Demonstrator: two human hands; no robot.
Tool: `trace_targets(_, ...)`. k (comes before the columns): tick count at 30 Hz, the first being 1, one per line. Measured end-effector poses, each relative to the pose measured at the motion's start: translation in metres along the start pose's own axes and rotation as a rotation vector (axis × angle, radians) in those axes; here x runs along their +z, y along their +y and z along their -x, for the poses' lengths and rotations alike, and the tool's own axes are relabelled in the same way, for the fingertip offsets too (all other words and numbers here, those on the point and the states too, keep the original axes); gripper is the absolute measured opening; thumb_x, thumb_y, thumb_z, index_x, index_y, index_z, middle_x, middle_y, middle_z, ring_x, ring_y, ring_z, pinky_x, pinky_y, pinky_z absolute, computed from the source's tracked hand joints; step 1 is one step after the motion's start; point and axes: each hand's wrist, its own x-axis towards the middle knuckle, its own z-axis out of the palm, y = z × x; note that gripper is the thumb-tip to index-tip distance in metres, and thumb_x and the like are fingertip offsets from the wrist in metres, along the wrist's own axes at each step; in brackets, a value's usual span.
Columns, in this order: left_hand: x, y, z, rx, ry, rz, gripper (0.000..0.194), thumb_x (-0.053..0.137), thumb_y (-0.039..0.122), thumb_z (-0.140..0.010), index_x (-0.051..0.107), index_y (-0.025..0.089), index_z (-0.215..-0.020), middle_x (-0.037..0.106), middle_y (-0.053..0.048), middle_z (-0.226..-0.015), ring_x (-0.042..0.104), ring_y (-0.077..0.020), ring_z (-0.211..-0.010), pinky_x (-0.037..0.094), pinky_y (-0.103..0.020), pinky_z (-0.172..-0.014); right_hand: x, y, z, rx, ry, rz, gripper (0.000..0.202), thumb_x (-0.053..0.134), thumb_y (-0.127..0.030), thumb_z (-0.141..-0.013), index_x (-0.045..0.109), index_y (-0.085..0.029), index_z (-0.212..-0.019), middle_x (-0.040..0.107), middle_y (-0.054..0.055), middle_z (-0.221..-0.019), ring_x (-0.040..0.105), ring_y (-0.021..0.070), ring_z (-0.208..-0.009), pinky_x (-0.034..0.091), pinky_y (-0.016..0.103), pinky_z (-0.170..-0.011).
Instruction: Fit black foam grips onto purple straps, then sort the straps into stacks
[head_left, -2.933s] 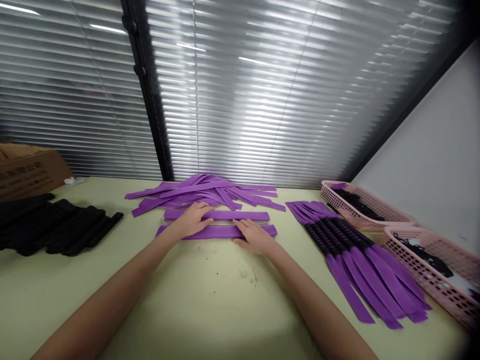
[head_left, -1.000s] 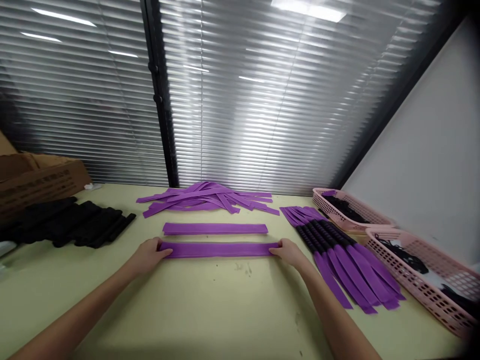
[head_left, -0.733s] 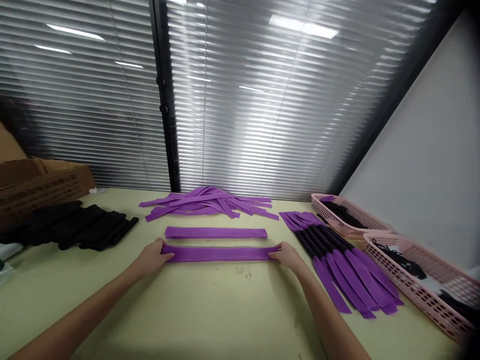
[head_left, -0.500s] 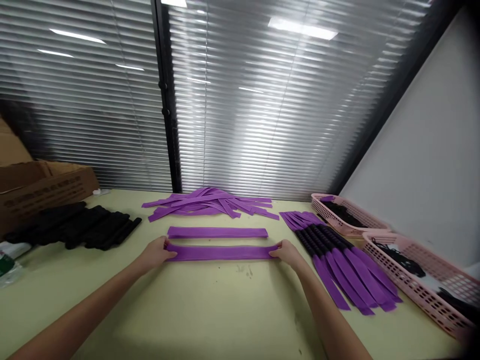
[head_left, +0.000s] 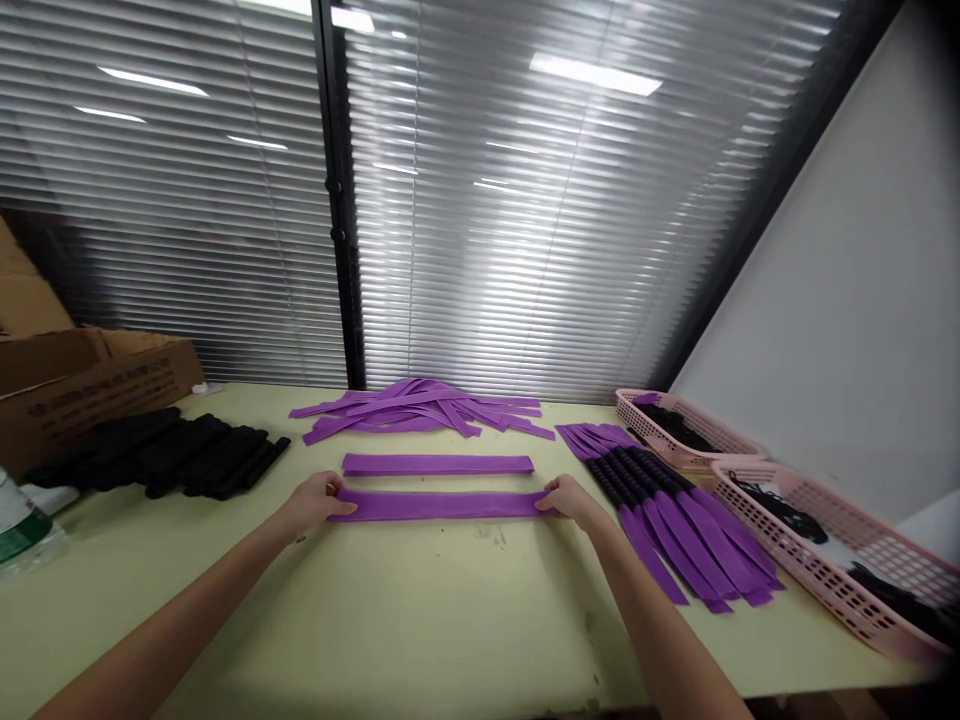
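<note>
A flat purple fabric strip is stretched out straight between my two hands, low over the table. My left hand pinches its left end, thumb on top. The right end sits between the thumb and fingers of my right hand. Just beyond it a second purple band lies parallel on the table, apart from both hands. To the right of my right hand lies a row of purple strips with black wrapped middles.
Loose purple strips are heaped at the table's back by the blinds. Black folded pieces lie left, near a cardboard box and a bottle. Two pink baskets with black items stand along the right.
The camera view has shifted slightly, showing more of the bottle at left and the table's front edge. Both hands keep hold of the strip, which looks nearly unmoved.
</note>
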Motion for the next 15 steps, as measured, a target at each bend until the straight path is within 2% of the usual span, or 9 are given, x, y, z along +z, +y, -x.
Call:
trace_targets(5,-0.002,-0.001,0.002,0.043,0.018,0.000,0.042,0.078,0.043,-0.047,0.054,0.018,-0.070,0.053,0.004,-0.061,0.052,-0.0149,-0.058,0.037,-0.024,-0.051,0.000,-0.006,0.002,0.057,-0.016,0.008,0.039,0.074,-0.008,-0.050,0.059,-0.012,-0.087,0.054,-0.003,-0.057,0.054,0.0136,-0.054,0.038,0.021,-0.045)
trace_targets(8,-0.009,0.002,0.003,0.096,-0.009,0.078,0.040,0.079,0.041,-0.050,0.053,0.018,-0.071,0.055,0.003,-0.065,0.052,-0.0137,-0.061,0.039,-0.023,-0.053,-0.007,-0.009,0.004,0.076,-0.072,-0.049,0.040,0.074,-0.011,-0.054,0.058,-0.014,-0.090,0.057,-0.003,-0.061,0.056,0.0131,-0.055,0.042,0.022,-0.047)
trace_targets(11,-0.024,0.015,0.002,0.092,-0.039,0.199,0.044,0.082,0.042,-0.051,0.051,0.018,-0.073,0.056,0.003,-0.069,0.053,-0.0124,-0.063,0.041,-0.023,-0.054,-0.024,-0.013,0.003,0.045,-0.139,-0.202,0.039,0.076,-0.014,-0.054,0.057,-0.015,-0.088,0.060,-0.001,-0.069,0.055,0.0104,-0.056,0.042,0.020,-0.047)
trace_targets(15,-0.047,0.044,-0.015,0.005,0.018,0.348,0.058,0.089,0.041,-0.040,0.049,0.019,-0.076,0.056,0.004,-0.070,0.057,-0.0130,-0.066,0.047,-0.025,-0.060,-0.048,-0.027,-0.013,-0.057,-0.153,-0.441,0.045,0.082,-0.020,-0.049,0.052,-0.018,-0.083,0.057,-0.004,-0.066,0.051,0.0078,-0.055,0.038,0.018,-0.047)
